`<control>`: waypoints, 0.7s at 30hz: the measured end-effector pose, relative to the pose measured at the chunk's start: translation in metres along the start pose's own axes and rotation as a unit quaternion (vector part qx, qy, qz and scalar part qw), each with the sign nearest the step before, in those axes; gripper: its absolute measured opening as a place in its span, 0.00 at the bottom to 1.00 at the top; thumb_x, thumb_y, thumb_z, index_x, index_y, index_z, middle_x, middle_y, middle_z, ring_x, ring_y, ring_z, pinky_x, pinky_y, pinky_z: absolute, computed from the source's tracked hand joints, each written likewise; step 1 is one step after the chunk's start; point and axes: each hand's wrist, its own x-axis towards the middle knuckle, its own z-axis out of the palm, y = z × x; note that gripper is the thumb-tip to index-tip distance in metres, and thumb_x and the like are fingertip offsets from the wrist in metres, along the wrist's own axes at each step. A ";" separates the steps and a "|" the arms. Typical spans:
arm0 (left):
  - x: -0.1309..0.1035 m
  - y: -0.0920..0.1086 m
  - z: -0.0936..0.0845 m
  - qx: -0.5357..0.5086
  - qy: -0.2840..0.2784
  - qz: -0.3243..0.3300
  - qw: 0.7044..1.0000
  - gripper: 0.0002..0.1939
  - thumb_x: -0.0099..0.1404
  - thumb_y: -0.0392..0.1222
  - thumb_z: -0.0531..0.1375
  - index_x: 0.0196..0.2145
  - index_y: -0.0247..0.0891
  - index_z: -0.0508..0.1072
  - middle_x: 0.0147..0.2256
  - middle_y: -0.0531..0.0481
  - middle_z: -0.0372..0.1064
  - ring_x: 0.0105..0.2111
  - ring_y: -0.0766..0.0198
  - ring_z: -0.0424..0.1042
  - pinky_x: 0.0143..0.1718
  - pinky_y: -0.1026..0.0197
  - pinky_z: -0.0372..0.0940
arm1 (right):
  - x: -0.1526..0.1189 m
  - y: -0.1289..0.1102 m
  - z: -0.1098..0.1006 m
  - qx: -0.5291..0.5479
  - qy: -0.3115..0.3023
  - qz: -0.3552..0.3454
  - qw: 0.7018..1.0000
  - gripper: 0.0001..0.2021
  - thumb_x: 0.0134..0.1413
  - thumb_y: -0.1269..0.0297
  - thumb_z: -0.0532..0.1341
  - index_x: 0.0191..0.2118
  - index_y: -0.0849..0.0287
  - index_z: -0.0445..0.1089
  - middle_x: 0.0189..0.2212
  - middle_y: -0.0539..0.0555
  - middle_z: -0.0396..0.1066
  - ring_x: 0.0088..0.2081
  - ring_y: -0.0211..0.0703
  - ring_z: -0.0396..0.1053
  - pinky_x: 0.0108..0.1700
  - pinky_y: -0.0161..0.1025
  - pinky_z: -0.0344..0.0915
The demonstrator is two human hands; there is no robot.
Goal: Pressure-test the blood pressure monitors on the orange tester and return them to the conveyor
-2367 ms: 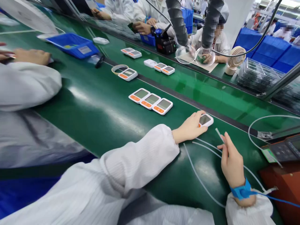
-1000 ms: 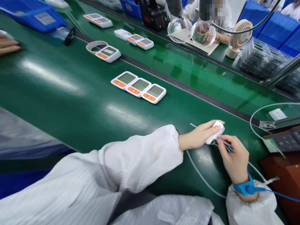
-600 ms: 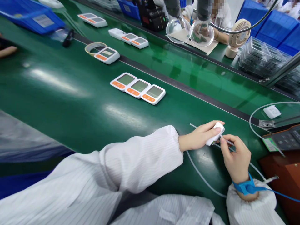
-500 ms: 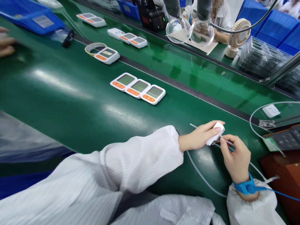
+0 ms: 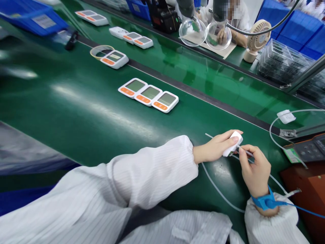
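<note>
My left hand (image 5: 220,145) is closed around a white plastic device (image 5: 233,142), held on edge above the bench with the thumb on its face. Close beside it, my right hand (image 5: 256,167) pinches a thin translucent tube (image 5: 246,153), whose end meets the side of the device; whether it is inserted is hidden by the fingers. More of the tubing loops on the green bench below my wrists. Up and to the left, three white monitors (image 5: 149,95) with grey screens and orange button strips lie in a touching row.
Another monitor (image 5: 114,59) lies beside a tape roll (image 5: 98,51). Beyond the dark rail, more monitors (image 5: 138,39) sit on a green belt, with a white piece (image 5: 286,116) at right. A brown box (image 5: 304,189) and blue wrist-strap cord (image 5: 304,209) are near my right arm.
Units on the far belt and the white piece at right have shifted left. Another person's hand has left the left edge. My hands hold nearly the same pose.
</note>
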 end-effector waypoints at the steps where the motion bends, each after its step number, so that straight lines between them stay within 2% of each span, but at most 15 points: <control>1: 0.000 0.000 0.000 0.008 -0.002 0.000 1.000 0.28 0.69 0.55 0.54 0.60 0.36 0.62 0.41 0.45 0.66 0.36 0.63 0.67 0.39 0.59 0.65 | 0.000 0.000 0.000 -0.005 0.004 0.002 1.000 0.09 0.65 0.60 0.58 0.35 0.56 0.71 0.31 0.51 0.74 0.31 0.40 0.71 0.35 0.37 0.67; 7: 0.000 -0.002 0.000 0.019 0.006 0.012 1.000 0.27 0.69 0.56 0.54 0.59 0.37 0.65 0.41 0.46 0.67 0.35 0.64 0.66 0.38 0.60 0.65 | 0.000 0.001 -0.001 0.009 -0.026 -0.002 1.000 0.09 0.65 0.60 0.57 0.36 0.56 0.71 0.31 0.51 0.75 0.32 0.42 0.72 0.36 0.38 0.68; 15: 0.000 -0.002 0.000 0.011 0.011 0.007 1.000 0.27 0.69 0.56 0.54 0.60 0.37 0.64 0.43 0.45 0.67 0.36 0.64 0.66 0.39 0.60 0.66 | 0.000 0.001 0.000 0.007 -0.020 -0.012 1.000 0.07 0.65 0.62 0.58 0.36 0.56 0.70 0.31 0.50 0.74 0.31 0.40 0.71 0.36 0.37 0.67; 21: -0.002 0.001 -0.001 0.015 -0.008 0.005 1.000 0.25 0.70 0.54 0.54 0.59 0.39 0.64 0.43 0.46 0.67 0.38 0.63 0.66 0.41 0.60 0.66 | 0.000 0.001 -0.001 0.020 -0.016 -0.002 1.000 0.08 0.65 0.61 0.58 0.35 0.55 0.71 0.30 0.50 0.73 0.30 0.40 0.70 0.36 0.37 0.68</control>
